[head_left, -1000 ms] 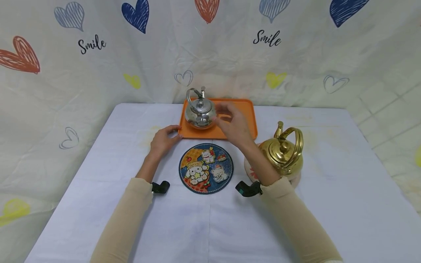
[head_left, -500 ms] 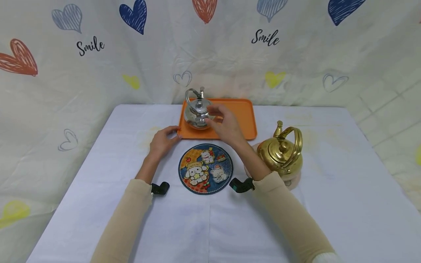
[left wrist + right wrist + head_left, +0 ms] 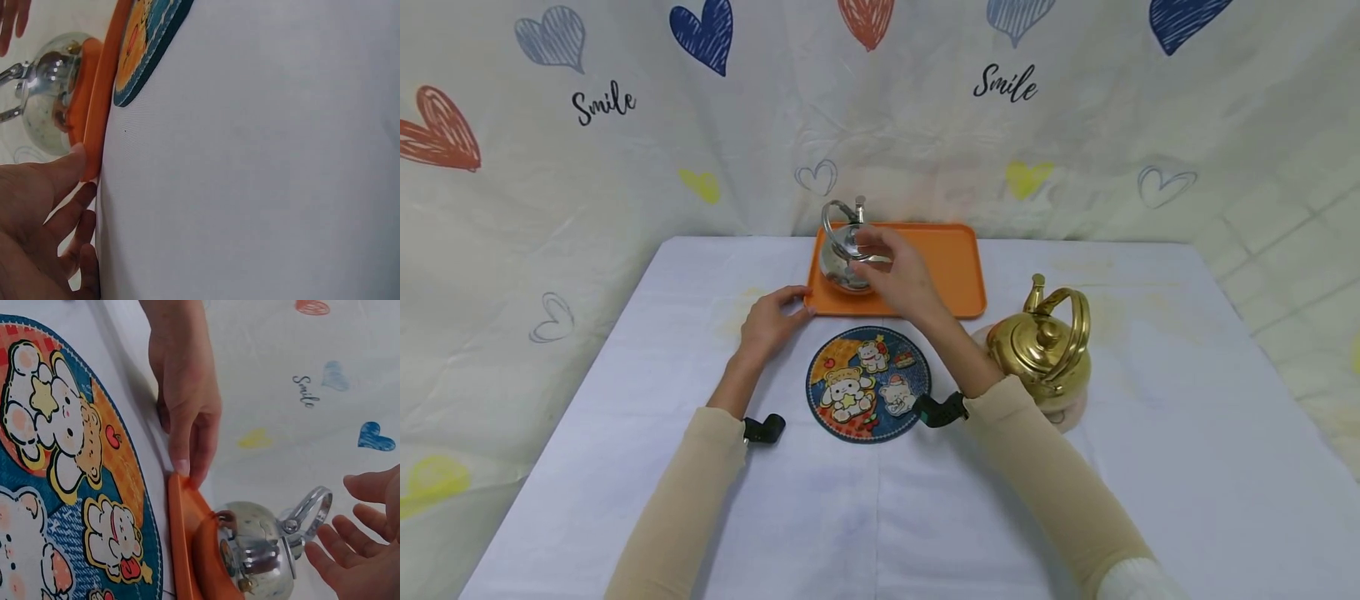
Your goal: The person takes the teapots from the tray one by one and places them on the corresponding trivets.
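A small silver teapot with an arched handle stands upright on the left side of an orange tray. My left hand pinches the tray's near left corner; in the left wrist view the thumb lies on the rim. Over the teapot's right side hovers my right hand, fingers spread and slightly bent, hiding part of the lid. In the right wrist view its fingertips come close to the teapot's handle, with nothing held.
A round cartoon mat lies just in front of the tray. To the right, a gold kettle stands on a pale pink mat. Behind the white-covered table hangs a heart-patterned curtain.
My right hand has moved left across the tray, from the teapot's right side to over its lid and handle. My left hand stays at the tray corner.
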### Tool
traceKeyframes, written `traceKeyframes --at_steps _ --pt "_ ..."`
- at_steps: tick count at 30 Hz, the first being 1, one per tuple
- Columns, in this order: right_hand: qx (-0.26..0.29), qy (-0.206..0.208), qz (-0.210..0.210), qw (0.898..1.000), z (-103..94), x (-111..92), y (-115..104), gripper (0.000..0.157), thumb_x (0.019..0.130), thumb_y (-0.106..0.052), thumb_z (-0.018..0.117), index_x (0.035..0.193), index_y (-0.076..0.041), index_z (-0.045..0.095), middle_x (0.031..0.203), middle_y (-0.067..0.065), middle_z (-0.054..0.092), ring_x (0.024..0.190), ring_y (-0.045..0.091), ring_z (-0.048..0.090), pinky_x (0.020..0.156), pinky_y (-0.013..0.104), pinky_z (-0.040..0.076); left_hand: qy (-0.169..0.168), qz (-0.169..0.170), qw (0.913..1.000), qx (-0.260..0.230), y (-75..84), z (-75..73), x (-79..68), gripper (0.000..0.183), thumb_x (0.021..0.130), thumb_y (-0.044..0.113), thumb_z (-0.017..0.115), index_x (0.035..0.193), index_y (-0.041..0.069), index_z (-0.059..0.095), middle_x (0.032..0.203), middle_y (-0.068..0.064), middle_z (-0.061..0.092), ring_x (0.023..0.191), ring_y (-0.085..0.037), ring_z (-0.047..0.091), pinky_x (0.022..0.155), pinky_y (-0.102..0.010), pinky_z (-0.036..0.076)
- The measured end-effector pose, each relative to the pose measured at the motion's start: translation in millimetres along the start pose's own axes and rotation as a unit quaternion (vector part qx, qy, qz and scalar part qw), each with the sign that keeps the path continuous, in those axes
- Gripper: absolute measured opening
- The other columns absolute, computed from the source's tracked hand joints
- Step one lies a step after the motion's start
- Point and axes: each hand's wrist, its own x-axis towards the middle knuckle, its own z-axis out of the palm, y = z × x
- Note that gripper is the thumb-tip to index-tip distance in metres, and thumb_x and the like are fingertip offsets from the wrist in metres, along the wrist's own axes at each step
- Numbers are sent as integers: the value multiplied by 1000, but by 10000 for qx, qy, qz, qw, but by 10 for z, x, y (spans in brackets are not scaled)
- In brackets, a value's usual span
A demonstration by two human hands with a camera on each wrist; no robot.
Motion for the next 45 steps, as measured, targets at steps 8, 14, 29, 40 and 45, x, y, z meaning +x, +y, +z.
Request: traceKeyframes --at_steps 8,14,29,40,45 --pt "-12 4 -55 10000 98 81 63 48 99 -7 70 144 0 53 147 23 57 139 36 55 117 52 47 -38 -12 10000 -51 -11 -10 -15 46 101 39 67 145 26 61 157 -5 56 155 -30 40 128 -54 30" --pt "-285 30 -44 9996 119 105 95 52 99 -8 71 147 -5 51 149 19 57 140 30 55 118 48 47 -26 29 10000 -2 -2 -14 -9 46 101 39 67 145 25 61 157 -5 56 155 -30 41 128 -54 30" --pt "-545 -64 -280 9981 189 172 198 53 98 -2 68 148 -7 51 150 13 58 141 27 55 119 40 47 60 129 9999 -74 -9 -11 -18 44 101 36 68 144 24 62 154 -6 58 153 -30 44 127 -54 32" --pt "-450 -123 -320 9984 237 207 172 53 99 1 66 149 -6 49 143 16 60 134 30 61 115 39 51 92 161 9998 -53 -12 -18 -17 45 101 36 68 144 24 62 154 -6 59 152 -31 45 126 -56 34" --pt "-501 -64 -268 9984 244 234 174 51 100 0 66 148 -6 51 137 17 62 128 29 63 112 37 53 109 160 9998 -31 -3 -16 -27 45 101 37 68 144 24 62 153 -6 59 152 -30 45 125 -56 35"
